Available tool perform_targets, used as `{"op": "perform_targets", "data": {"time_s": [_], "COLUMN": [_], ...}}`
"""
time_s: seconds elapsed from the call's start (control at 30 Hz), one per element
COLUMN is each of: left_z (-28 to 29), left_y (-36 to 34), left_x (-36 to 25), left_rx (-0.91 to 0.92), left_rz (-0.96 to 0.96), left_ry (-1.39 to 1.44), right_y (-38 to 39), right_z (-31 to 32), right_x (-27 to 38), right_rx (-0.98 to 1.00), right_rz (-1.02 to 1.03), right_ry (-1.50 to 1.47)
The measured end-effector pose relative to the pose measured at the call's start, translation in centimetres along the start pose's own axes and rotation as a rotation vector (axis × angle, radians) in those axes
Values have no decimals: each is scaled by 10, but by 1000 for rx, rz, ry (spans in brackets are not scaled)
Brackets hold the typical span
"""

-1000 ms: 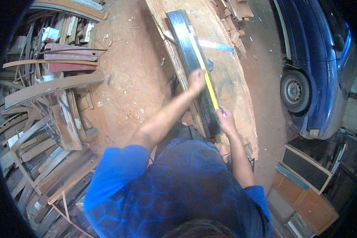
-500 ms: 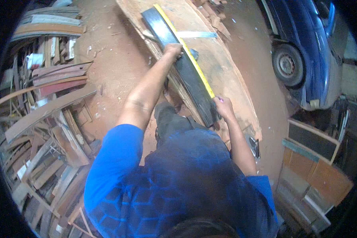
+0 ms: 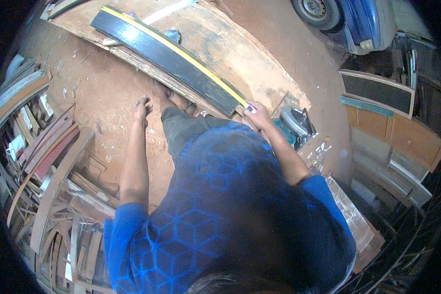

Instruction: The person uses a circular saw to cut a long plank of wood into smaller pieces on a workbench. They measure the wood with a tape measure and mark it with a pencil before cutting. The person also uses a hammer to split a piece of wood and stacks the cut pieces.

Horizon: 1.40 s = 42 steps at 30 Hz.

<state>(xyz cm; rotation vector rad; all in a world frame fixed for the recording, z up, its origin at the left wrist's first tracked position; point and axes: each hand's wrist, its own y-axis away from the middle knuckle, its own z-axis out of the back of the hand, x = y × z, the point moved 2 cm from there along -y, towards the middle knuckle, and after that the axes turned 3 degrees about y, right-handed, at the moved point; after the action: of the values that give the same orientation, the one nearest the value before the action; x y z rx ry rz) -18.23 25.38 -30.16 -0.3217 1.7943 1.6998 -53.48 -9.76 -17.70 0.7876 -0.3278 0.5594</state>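
A long dark board (image 3: pixel 157 54) lies on a wooden workbench (image 3: pixel 220 54), close to its near edge. The yellow blade of a tape measure (image 3: pixel 191 60) stretches along the board's far edge. My right hand (image 3: pixel 256 115) is closed on the tape measure's case at the board's near right end; a bit of pink shows between the fingers. Away from the board, my left hand (image 3: pixel 142 107) hangs over the floor to the left of my leg, with loosely bent fingers and nothing visible in it.
A teal and grey power tool (image 3: pixel 296 122) stands at the bench's right end. A small dark block (image 3: pixel 172 36) and a pale metal strip (image 3: pixel 169 11) lie beyond the board. Timber offcuts (image 3: pixel 59 191) are piled left; wooden panels (image 3: pixel 392 127) and a blue vehicle (image 3: pixel 360 22) are right.
My left hand has let go of the board and tape and swung down to the left. My right hand still holds the tape at the board's end. The view has turned to the right.
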Motion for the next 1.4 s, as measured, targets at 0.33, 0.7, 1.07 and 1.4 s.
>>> {"op": "perform_targets", "data": {"time_s": [0.33,0.7,1.07,1.4], "left_z": [70,57,45,45], "left_y": [21,25,30,33], "left_x": [115,91,75,85], "left_rx": [-67,9,3,-9], "left_rz": [246,168,195,205], "left_ry": [-265,-258,-345,-333], "right_y": [5,5,3,4], "right_z": [-2,4,-5,-1], "right_x": [-5,4,-9,-4], "right_rx": [-26,-15,-60,-57], "right_rz": [21,10,41,71], "right_ry": [-64,-42,-60,-37]}}
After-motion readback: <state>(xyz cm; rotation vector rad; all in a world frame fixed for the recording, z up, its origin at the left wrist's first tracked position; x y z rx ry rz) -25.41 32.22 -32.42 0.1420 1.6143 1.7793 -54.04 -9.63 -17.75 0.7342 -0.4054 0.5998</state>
